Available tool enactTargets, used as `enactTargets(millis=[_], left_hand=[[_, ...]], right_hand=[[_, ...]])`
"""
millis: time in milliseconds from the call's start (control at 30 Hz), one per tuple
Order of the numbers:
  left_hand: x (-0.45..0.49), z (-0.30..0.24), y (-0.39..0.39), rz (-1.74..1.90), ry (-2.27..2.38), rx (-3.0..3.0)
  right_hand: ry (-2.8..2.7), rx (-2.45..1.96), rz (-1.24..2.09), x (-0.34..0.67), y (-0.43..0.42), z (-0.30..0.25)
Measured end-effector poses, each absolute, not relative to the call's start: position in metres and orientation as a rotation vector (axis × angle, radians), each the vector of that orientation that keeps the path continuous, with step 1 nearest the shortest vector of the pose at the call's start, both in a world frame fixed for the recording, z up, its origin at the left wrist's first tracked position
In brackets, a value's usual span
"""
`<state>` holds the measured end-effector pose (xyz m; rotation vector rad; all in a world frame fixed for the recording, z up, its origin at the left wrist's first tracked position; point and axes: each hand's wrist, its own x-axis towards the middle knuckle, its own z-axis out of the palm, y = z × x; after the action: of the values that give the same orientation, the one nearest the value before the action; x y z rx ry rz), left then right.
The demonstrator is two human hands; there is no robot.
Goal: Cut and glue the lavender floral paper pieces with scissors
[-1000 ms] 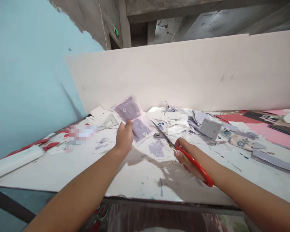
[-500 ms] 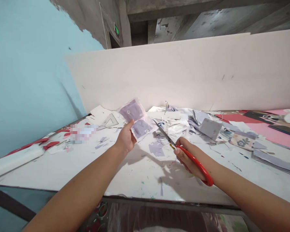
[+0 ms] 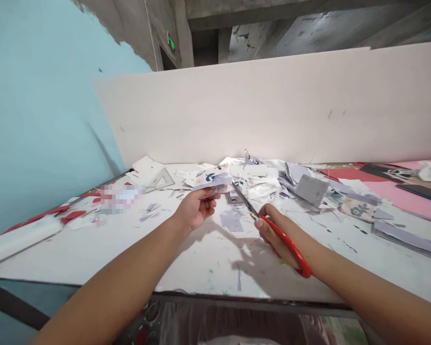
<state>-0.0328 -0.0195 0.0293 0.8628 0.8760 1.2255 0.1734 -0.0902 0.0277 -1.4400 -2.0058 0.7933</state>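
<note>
Between the thumb and fingers of my left hand (image 3: 197, 208) is a piece of patterned paper (image 3: 212, 179), tilted nearly edge-on, with dark blue leaf shapes and pale purple areas. My right hand (image 3: 278, 235) is closed around the red handles of a pair of scissors (image 3: 289, 242). Their narrow metal blades point up and left, and the tips come close to the paper's right edge; whether they touch I cannot tell. Below the blades, purple paper scraps (image 3: 232, 220) lie on the white tabletop (image 3: 201, 261).
Heaped paper offcuts (image 3: 266, 184) lie along the white back panel (image 3: 237, 115). A triangle ruler (image 3: 162, 179) lies behind my left hand, and a white roll (image 3: 25, 239) at far left. To the right are a grey-purple block (image 3: 311, 190), stacked strips (image 3: 407, 239) and pink sheets (image 3: 391, 201).
My left hand has turned the paper from its purple flowered face to a flatter tilt showing blue leaves. The right hand with the scissors has barely moved.
</note>
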Motion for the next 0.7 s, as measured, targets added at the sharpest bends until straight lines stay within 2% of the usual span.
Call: enactTargets(millis=[133,333,467,700], left_hand=[[-0.034,0.024,-0.017,1.228,0.983,0.969],[-0.04,0.025,-0.017,1.455,1.032,1.221],[-0.045,0.03,-0.01,1.46,1.047,1.216],[-0.053,0.028,0.009,1.692,0.95,1.081]], right_hand=[[-2.047,-1.438,0.812,0.173,-0.091,0.03],[-2.014,-1.445,0.875,0.175,-0.092,0.029],[-1.997,-1.425,0.906,0.177,-0.093,0.029],[-2.004,-1.415,0.905,0.178,-0.094,0.028]])
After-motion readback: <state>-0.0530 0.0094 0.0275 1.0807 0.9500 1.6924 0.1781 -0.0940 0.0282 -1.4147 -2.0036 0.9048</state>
